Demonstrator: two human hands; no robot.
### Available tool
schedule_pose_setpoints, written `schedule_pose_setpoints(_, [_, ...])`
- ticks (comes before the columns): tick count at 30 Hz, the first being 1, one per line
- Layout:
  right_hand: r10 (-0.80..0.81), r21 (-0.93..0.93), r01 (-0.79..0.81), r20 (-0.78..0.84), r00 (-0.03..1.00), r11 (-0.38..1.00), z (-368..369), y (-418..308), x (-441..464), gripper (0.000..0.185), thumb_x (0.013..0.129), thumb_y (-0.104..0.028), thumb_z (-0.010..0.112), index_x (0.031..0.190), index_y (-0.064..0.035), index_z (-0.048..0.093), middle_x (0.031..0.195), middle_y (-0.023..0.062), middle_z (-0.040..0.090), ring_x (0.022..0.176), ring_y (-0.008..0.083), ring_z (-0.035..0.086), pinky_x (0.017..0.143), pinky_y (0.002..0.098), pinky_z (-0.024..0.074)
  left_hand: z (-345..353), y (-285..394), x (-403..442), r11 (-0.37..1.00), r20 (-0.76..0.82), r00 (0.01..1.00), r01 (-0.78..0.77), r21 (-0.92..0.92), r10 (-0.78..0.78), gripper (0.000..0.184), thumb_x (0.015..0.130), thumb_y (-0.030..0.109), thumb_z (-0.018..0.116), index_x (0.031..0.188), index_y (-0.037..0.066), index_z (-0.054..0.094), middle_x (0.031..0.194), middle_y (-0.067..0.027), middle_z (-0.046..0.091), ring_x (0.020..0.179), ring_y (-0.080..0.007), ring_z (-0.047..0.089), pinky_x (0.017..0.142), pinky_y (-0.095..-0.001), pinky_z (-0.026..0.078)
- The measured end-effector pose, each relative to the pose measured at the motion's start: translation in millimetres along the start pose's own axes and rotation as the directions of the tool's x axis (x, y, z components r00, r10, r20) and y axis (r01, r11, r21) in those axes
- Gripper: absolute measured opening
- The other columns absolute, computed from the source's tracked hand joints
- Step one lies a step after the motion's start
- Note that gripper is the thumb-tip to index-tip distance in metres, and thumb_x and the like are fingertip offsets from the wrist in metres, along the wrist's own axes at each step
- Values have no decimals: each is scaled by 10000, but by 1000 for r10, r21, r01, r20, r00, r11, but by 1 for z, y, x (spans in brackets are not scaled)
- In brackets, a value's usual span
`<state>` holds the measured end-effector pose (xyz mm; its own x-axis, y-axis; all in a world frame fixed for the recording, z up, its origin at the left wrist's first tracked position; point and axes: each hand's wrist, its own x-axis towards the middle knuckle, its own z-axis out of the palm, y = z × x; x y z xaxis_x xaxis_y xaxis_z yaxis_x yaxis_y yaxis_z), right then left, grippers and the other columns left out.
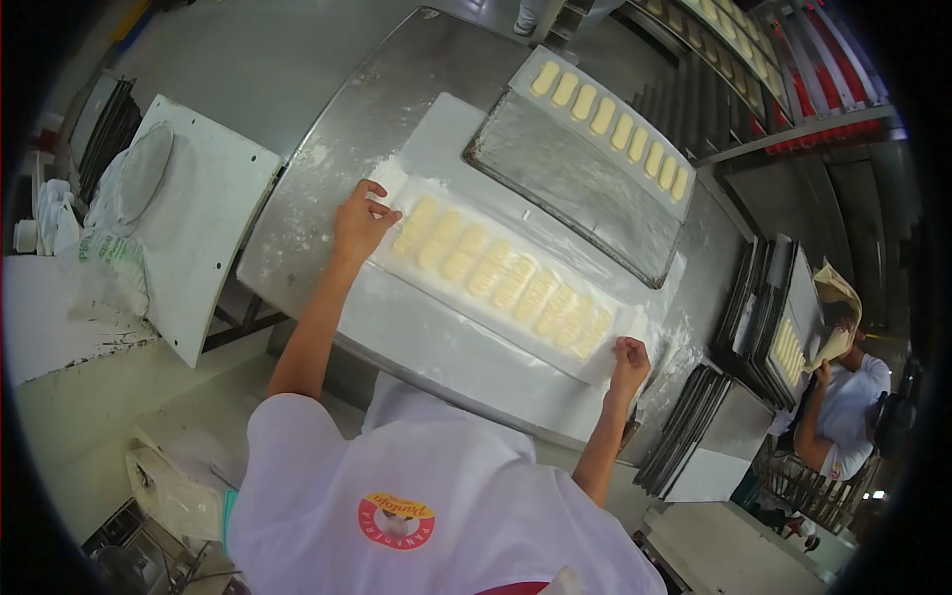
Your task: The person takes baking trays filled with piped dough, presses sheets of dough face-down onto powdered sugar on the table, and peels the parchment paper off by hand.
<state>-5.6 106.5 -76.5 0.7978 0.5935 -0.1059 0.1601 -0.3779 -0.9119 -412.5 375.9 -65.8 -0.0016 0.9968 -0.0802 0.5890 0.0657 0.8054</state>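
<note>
A long white sheet (416, 278) carries a row of several pale, elongated dough pieces (493, 270) across the metal table. At its left end is my left hand (362, 223), fingers curled and pinching the sheet's edge. My right hand (630, 365) pinches the opposite end, near the lower right of the row. The dough pieces look slightly blurred, with faint ridges across them. Just beyond the sheet lies a dark-rimmed baking tray (565, 183). Along its far side, a second row of smooth dough pieces (602, 116) rests on white paper.
Flour dusts the metal table (327, 149). To the left stands a white board (223, 228) beside a plastic bag (111, 268). Stacked trays (694, 426) stand at the right, where another person (848, 397) handles brown paper. A loaded rack (734, 40) rises at the upper right.
</note>
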Motion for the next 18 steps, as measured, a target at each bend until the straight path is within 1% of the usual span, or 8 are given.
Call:
schedule_pose_setpoints(3, [-41, 1, 41, 10, 999, 999, -7, 5, 4, 45, 840, -55, 648, 824, -18, 628, 705, 26, 620, 655, 91, 556, 648, 237, 430, 3, 5, 0, 999, 20, 1000, 10, -39, -9, 393, 687, 86, 779, 988, 79, 525, 736, -99, 690, 654, -227, 634, 607, -346, 469])
schedule_pose_setpoints(5, [-54, -94, 52, -15, 998, 994, -9, 3, 3, 48, 834, -43, 648, 809, -10, 623, 700, 25, 614, 653, 92, 551, 645, 236, 433, 4, 5, -2, 998, 26, 999, 36, -48, -35, 401, 685, 76, 777, 992, 78, 520, 735, -102, 689, 664, -232, 641, 608, -349, 470])
schedule_pose_setpoints(8, [-28, -54, 28, -12, 1000, 998, -6, 6, 2, 51, 826, -39, 662, 829, -7, 623, 708, 16, 606, 664, 76, 533, 641, 217, 411, 5, 2, 0, 1000, 22, 1000, -4, -29, 4, 400, 686, 70, 773, 992, 85, 515, 750, -102, 697, 667, -235, 645, 611, -352, 470])
schedule_pose_setpoints(11, [-32, -7, 32, -16, 999, 999, 0, 2, 0, 60, 813, -44, 667, 790, -14, 620, 689, 18, 599, 641, 92, 535, 640, 230, 424, 1, 2, 2, 999, 0, 999, 45, -10, -45, 403, 682, 79, 777, 988, 91, 514, 770, -91, 704, 655, -233, 642, 608, -353, 464])
schedule_pose_setpoints(14, [-42, -70, 40, -38, 998, 997, 0, 2, 0, 51, 810, -50, 672, 801, -18, 633, 690, 8, 593, 649, 86, 510, 628, 230, 406, 2, 2, 3, 998, 27, 998, 59, 7, -60, 405, 681, 89, 780, 985, 92, 512, 775, -78, 709, 648, -234, 641, 600, -352, 456])
schedule_pose_setpoints(16, [-78, -119, 74, -31, 996, 990, 2, 0, 7, 79, 820, -84, 685, 812, -18, 641, 698, -5, 584, 659, 75, 495, 624, 231, 389, 4, 3, 7, 999, -21, 999, -33, 9, 33, 412, 683, 108, 785, 995, 93, 517, 747, -65, 705, 608, -207, 614, 583, -338, 443])
schedule_pose_setpoints(17, [-110, -169, 105, -22, 994, 980, 3, -2, 12, 111, 831, -118, 697, 822, -18, 648, 706, -19, 575, 669, 64, 480, 619, 232, 373, 5, 6, 9, 999, -19, 999, -33, 8, 33, 412, 683, 108, 785, 995, 93, 517, 747, -65, 705, 608, -207, 614, 583, -338, 443])
schedule_pose_setpoints(18, [-109, -170, 103, -25, 994, 980, 6, -6, 18, 111, 831, -118, 697, 822, -18, 648, 706, -19, 575, 669, 64, 480, 619, 232, 373, 6, 11, 14, 996, -8, 997, -79, -46, 79, 412, 686, 101, 784, 1002, 93, 519, 743, -62, 704, 585, -186, 583, 577, -324, 436])
